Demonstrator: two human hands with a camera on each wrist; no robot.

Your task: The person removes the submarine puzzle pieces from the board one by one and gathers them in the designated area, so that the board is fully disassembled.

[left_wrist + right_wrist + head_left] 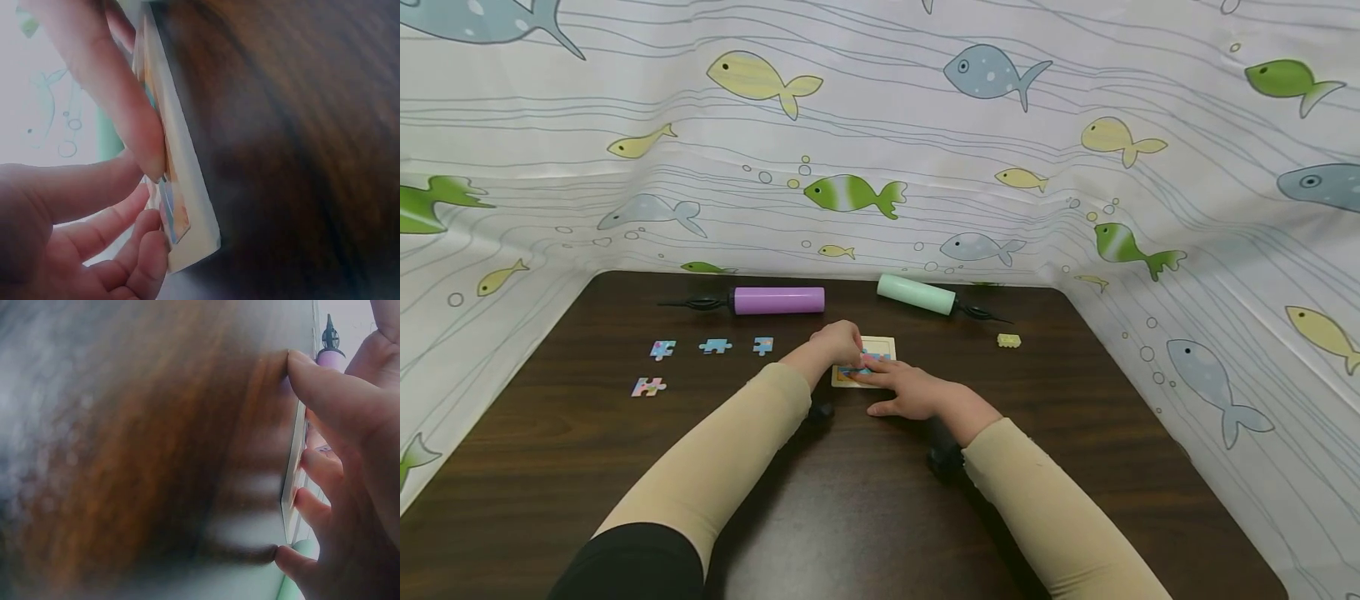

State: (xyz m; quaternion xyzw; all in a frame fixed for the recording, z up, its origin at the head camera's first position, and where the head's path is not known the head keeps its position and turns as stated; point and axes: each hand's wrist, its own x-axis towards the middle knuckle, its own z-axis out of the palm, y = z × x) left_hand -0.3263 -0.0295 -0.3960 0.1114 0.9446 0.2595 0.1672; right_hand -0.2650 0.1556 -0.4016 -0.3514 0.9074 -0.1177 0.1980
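A small jigsaw puzzle in a cream-framed tray (887, 342) lies on the table, with both hands over it. My left hand (837, 340) reaches in from the left, fingers curled down and pinching a puzzle piece that they mostly hide. In the left wrist view the thumb (94, 187) bends in at the tray's surface. Spread and fairly straight, my right hand (917, 392) rests its fingertips on the tray's near right part, thumb on the table. One right finger (134, 119) presses onto the puzzle beside the left thumb.
Loose puzzle pieces (716, 346) lie to the left, one puzzle piece (648, 387) nearer me. Behind the tray are a purple hand pump (778, 301) and a mint-green hand pump (916, 294). A yellow toy brick (1009, 341) sits at right. Fish-patterned cloth (880, 125) surrounds the table.
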